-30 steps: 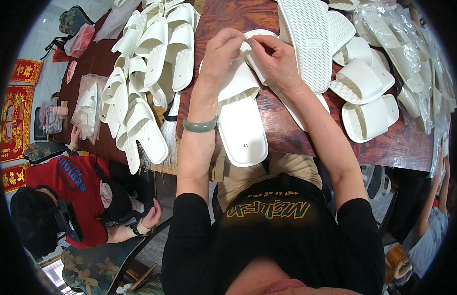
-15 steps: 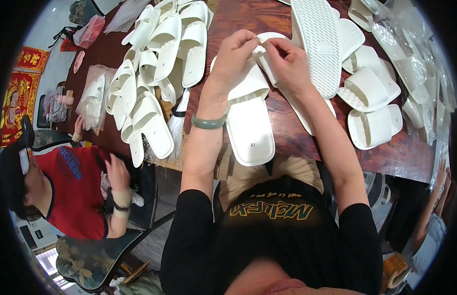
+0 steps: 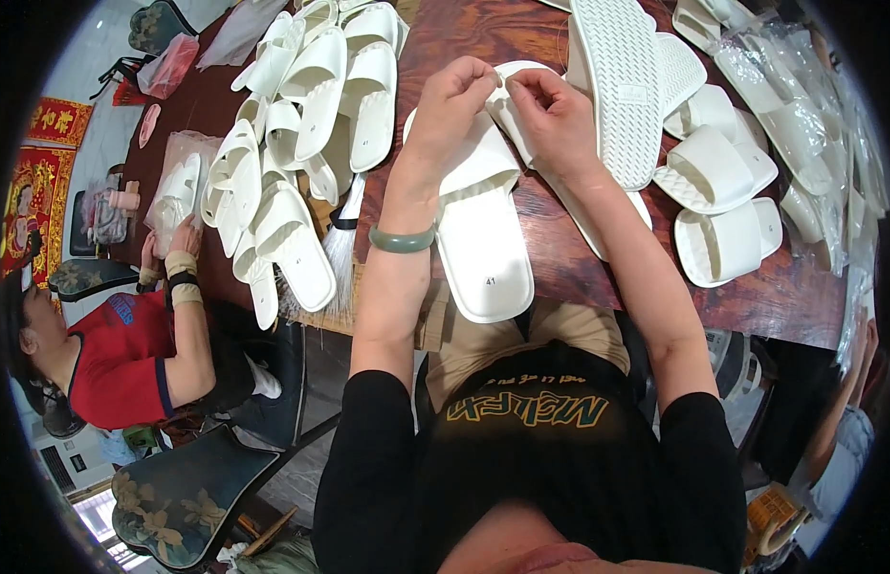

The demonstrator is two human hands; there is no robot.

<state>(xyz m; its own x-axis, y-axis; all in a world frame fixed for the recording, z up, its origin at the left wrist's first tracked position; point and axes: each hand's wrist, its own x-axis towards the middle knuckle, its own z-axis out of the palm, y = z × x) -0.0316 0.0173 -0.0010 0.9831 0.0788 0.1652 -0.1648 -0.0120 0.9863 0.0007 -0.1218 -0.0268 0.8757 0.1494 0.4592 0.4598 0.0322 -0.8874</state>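
Observation:
My left hand point(image 3: 449, 107), a green bangle on its wrist, is closed in a pinch above the strap of a white slide slipper point(image 3: 483, 258). Close beside it, my right hand point(image 3: 557, 120) pinches too, over a second white slipper point(image 3: 583, 225) that it partly hides. The fingertips of both hands nearly meet; whatever is between them is too small to make out. Both slippers lie on the brown wooden table point(image 3: 617, 287), the first with its heel toward me. A white slipper point(image 3: 628, 110) rests sole up just right of my right hand.
White slippers point(image 3: 316, 96) are heaped at the left, near a bundle of white strings point(image 3: 341, 230). More slippers point(image 3: 717, 172) and bagged ones point(image 3: 780, 105) lie at the right. A co-worker in a red shirt point(image 3: 129, 354) sits at the left; another person's arm point(image 3: 837, 411) shows at far right.
My two hands stay pinched together in almost the same place. At the left, the co-worker has leaned toward the table and now reaches both hands to a bagged slipper.

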